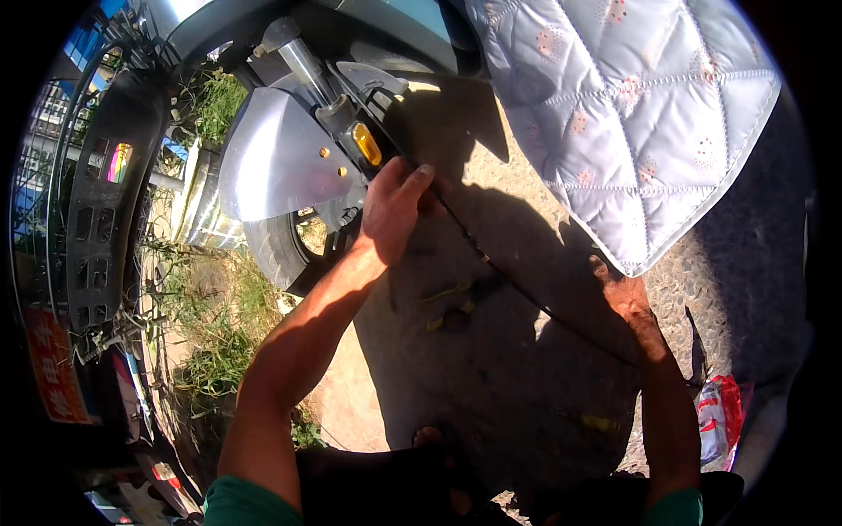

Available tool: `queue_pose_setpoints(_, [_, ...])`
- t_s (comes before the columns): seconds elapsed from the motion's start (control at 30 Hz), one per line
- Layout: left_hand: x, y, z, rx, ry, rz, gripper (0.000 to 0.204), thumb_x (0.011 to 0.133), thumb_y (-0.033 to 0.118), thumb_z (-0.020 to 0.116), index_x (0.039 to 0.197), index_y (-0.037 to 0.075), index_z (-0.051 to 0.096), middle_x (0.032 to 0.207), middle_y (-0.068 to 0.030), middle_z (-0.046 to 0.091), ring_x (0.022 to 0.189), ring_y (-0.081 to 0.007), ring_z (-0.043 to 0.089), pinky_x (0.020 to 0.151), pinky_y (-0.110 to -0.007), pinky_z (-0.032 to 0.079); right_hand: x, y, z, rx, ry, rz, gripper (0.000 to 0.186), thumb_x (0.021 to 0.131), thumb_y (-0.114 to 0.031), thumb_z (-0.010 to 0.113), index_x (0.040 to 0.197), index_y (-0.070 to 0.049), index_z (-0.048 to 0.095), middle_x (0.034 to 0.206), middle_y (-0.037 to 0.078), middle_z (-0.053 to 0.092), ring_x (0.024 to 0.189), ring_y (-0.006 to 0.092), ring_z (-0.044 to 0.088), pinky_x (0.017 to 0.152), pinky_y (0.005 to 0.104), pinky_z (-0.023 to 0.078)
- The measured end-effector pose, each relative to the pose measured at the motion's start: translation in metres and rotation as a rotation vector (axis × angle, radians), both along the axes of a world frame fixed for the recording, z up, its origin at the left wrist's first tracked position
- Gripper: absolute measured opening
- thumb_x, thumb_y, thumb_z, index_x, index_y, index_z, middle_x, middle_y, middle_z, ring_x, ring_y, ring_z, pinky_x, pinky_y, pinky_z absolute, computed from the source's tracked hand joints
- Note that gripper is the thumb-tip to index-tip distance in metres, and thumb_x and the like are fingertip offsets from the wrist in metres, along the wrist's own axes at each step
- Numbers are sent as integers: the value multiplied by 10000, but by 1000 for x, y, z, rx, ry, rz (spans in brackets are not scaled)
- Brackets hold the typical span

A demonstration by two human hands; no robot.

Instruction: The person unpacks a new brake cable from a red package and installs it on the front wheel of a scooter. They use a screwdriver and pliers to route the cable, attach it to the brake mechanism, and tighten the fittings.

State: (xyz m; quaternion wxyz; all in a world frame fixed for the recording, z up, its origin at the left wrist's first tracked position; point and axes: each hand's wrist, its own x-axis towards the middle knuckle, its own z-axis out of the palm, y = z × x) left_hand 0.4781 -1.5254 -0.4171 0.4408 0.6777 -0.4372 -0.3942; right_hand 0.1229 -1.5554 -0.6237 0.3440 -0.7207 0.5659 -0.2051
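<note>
At the front fork (344, 123) of a two-wheeler, my left hand (395, 210) is closed around a thin black cable (509, 279). The cable slants down to the right from this hand and passes behind my right forearm. Just above my left fingers is an amber reflector (366, 143) on the fork. Beside it, a silvery mudguard (272, 162) covers part of the front wheel (279, 250). My right hand (627, 296) is lower right, by the tip of a white quilted cover (627, 131). One finger shows; the cover and shade obscure the others, so its grip is unclear.
In the shade on the ground lie yellow-and-black items (452, 317) and another yellow-handled item (601, 422). A red-and-white plastic package (719, 421) rests beside my right forearm. Grass (224, 342) and a black slotted panel (110, 202) are on the left.
</note>
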Motion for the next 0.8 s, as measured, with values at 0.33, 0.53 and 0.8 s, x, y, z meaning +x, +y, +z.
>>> queue_pose_setpoints(0.33, [9,-22,7,-217,1,57,309,1027,311,480,1013,10,547,826,-94,673,602,-121,566,604,-249,457,-47,-13,-55,-197,382,-187,433,862,-254,702,1180,30,626,1103,177,676,1021,325,645,893,380,513])
queue_pose_setpoints(0.53, [-4,-45,9,-240,-51,-20,287,1043,278,432,1023,9,530,766,-117,639,538,-112,529,516,-215,426,-54,-4,-52,-159,389,-211,436,868,-263,693,1182,31,624,1107,182,674,1025,331,642,897,384,509])
queue_pose_setpoints(0.8, [5,-52,-9,-230,129,19,281,1054,281,414,1058,24,526,802,-132,634,640,-154,570,562,-251,465,-49,-3,-55,-123,376,-213,441,875,-275,681,1185,33,622,1112,189,670,1030,339,639,902,390,503])
